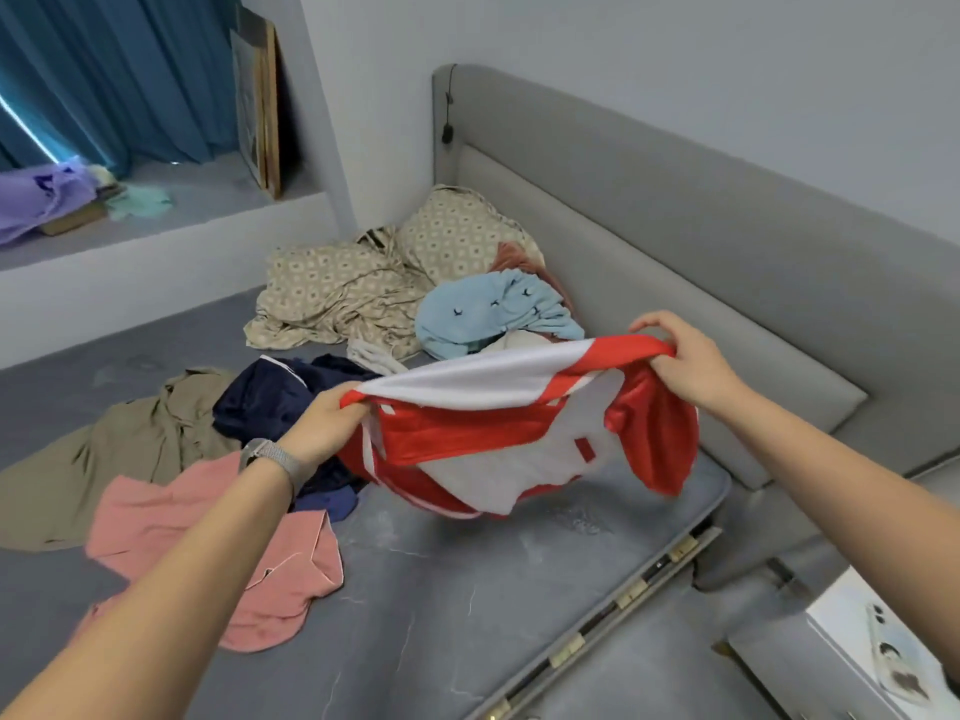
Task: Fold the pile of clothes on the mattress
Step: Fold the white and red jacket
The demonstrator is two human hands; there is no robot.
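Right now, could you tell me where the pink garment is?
In the head view it lies lower left on the mattress, under the left forearm, beside the khaki shirt.

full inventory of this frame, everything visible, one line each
jersey: 1, red and white, held up over the mattress
mattress: 1, grey, underneath
pink garment: 1, near left
olive garment: 1, far left
navy garment: 1, behind left hand
light blue garment: 1, by headboard
patterned bedding: beige, corner
headboard: 1, grey, right
curtain: teal, top left
left hand: grips jersey, watch on wrist
right hand: grips jersey
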